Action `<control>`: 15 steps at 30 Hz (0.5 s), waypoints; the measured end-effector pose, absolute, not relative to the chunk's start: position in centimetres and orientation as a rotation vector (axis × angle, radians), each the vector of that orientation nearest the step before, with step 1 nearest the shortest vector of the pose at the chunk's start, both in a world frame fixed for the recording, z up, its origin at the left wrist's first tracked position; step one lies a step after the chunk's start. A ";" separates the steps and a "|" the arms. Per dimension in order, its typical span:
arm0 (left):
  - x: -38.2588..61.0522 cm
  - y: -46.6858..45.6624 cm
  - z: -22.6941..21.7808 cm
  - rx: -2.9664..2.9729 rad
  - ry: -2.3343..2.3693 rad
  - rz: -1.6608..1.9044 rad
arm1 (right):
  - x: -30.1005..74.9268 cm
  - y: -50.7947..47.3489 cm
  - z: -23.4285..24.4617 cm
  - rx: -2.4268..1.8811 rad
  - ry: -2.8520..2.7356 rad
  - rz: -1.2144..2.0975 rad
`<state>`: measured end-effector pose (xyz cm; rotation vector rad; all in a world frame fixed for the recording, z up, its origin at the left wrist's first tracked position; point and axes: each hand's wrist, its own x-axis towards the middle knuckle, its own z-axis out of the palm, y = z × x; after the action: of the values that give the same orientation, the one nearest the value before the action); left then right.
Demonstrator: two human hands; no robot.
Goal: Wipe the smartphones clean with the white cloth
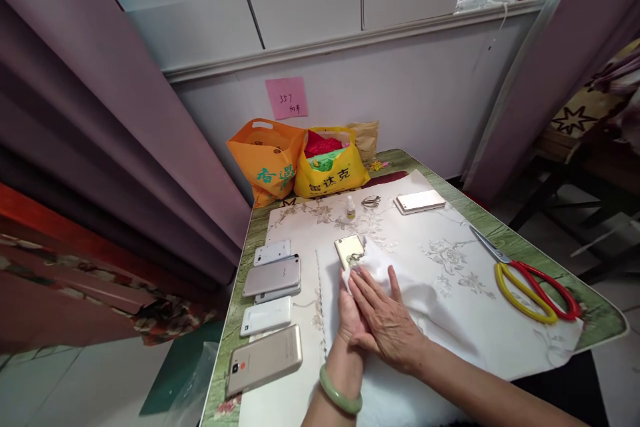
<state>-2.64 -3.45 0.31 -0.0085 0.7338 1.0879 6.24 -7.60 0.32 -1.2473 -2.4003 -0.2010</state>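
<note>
A flowered tablecloth [445, 250] covers much of the table [605, 325] before us. Over it, the gold phone [346, 249] shows its far end from under a white cloth [383, 263]. Our left hand [350, 317] seems to grip the near end, fingers mostly covered; our right hand [383, 323] lies flat on the cloth, fingers extended. We judge this phone's wiping to be under way; whether the row of phones [267, 317] to its left or the stacked phones [421, 201] beyond and right are done or waiting, we cannot tell. Beyond it stand a small bottle [351, 207], a yellow bag [333, 180] holding red and green bundles, and an orange bag [267, 163], contents hidden.
</note>
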 end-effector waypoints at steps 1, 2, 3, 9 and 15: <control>-2.8 -3.4 0.2 -0.022 0.727 1.134 | 6.9 -8.2 0.0 -1.244 -2.406 -0.205; -2.9 -3.3 0.2 -0.037 0.718 1.182 | 7.5 -8.5 -0.3 -1.247 -2.406 -0.208; -3.0 -3.2 0.2 -0.059 0.709 1.218 | 8.0 -8.6 -0.6 -1.255 -2.404 -0.209; -3.0 -2.4 0.3 -0.095 0.636 1.176 | 9.0 -6.2 -0.7 -1.454 -2.269 -0.191; -3.1 -2.8 0.0 -0.150 0.669 1.165 | 8.6 -7.3 -0.2 -1.333 -2.367 -0.119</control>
<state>-3.13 -2.80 0.00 -0.1497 0.6694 1.1655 8.55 -7.29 -0.21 -1.3335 -2.3667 -0.1190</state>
